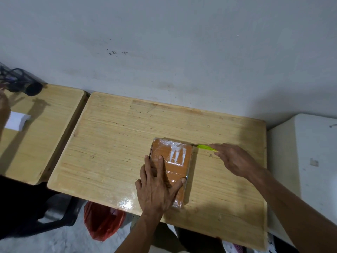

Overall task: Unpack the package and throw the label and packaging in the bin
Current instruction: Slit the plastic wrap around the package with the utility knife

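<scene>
An orange package (pixel 177 162) wrapped in clear plastic lies flat on the wooden table (pixel 113 143), right of centre. My left hand (pixel 158 187) presses flat on its near half, fingers spread. My right hand (pixel 235 159) holds a yellow-green cutter (pixel 206 147) whose tip touches the package's far right corner. A whitish printed patch shows on the package's top face.
A second wooden table (pixel 49 128) stands to the left with a white paper (pixel 16 121) and a black mesh holder (pixel 20 83). A red plastic bag (pixel 103 221) hangs below the table's near edge. A white cabinet (pixel 310 161) stands at the right. A wall is behind.
</scene>
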Tool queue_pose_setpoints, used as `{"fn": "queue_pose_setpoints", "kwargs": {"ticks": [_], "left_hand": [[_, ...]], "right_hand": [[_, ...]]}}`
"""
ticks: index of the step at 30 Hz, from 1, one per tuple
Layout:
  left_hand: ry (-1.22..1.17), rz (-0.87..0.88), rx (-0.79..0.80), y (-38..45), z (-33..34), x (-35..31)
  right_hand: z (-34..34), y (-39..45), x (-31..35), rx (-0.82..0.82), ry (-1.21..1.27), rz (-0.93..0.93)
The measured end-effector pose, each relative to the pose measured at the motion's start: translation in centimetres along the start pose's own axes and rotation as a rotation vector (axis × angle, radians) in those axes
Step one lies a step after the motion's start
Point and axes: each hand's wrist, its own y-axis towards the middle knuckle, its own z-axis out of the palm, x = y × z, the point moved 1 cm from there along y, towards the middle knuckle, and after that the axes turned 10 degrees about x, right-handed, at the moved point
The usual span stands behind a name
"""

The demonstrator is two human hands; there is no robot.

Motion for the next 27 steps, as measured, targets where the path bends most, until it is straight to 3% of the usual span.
{"fn": "queue_pose_setpoints", "kwargs": {"ticks": [13, 21, 27], "left_hand": [[-0.005, 0.012, 0.006, 0.1, 0.1, 0.2], [-0.003, 0.017, 0.028, 0.1, 0.1, 0.3], [0.002, 0.026, 0.046, 0.1, -0.2, 0.3]], "right_hand": [[0.0, -0.5, -0.5, 0.017, -0.019, 0.048], [-0.2, -0.4, 0.8, -0.011, 0.213, 0.055], [0.0, -1.1, 2.0, -0.020, 0.166, 0.146]]}}
